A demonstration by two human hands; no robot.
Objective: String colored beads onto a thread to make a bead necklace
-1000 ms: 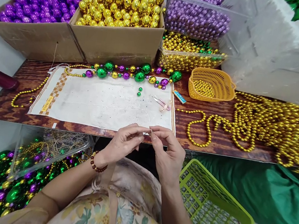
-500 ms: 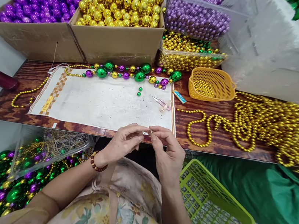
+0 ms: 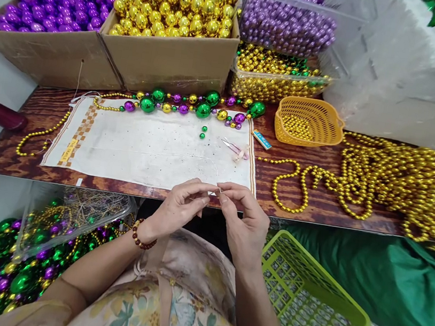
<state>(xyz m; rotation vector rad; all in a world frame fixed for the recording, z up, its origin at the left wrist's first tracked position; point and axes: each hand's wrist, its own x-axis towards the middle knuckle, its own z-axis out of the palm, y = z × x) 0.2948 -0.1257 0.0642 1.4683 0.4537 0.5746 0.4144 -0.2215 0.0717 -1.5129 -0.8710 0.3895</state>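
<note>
Thread: a fine pale thread [image 3: 186, 156] lies across the cloth [image 3: 144, 136], bends near at its right end, and runs to the fingertips of both hands at the near edge.
Right hand: the grip of the right hand [image 3: 247, 221] is together, thumb and forefinger clamped on the thread's near end.
Left hand: the left hand [image 3: 183, 204] meets the right at the fingertips, fingers bent; whether its grip clamps anything cannot be told.
Bracelet: dark round beads [image 3: 143, 245] circle the left wrist.
Snips: the snips [image 3: 240, 152] lie on the cloth's right part, blades pointing left.
Green beads: two small green beads [image 3: 202, 136] rest on the cloth, left of the snips and slightly farther.
Necklace: a purple, green and gold necklace [image 3: 203, 109] lies in two rows along the cloth's far edge.
Packet: a small blue packet [image 3: 261, 140] sits on the worktop [image 3: 3, 159], just right of the cloth.
Basket: the orange basket [image 3: 330, 126], right of the packet, holds small gold beads.
Gold strands: a heap of strands [image 3: 401, 183] covers the worktop's right end.
Boxes: at far left, a box [image 3: 49, 59] of purple beads adjoins a box [image 3: 167, 61] of gold ones.
</note>
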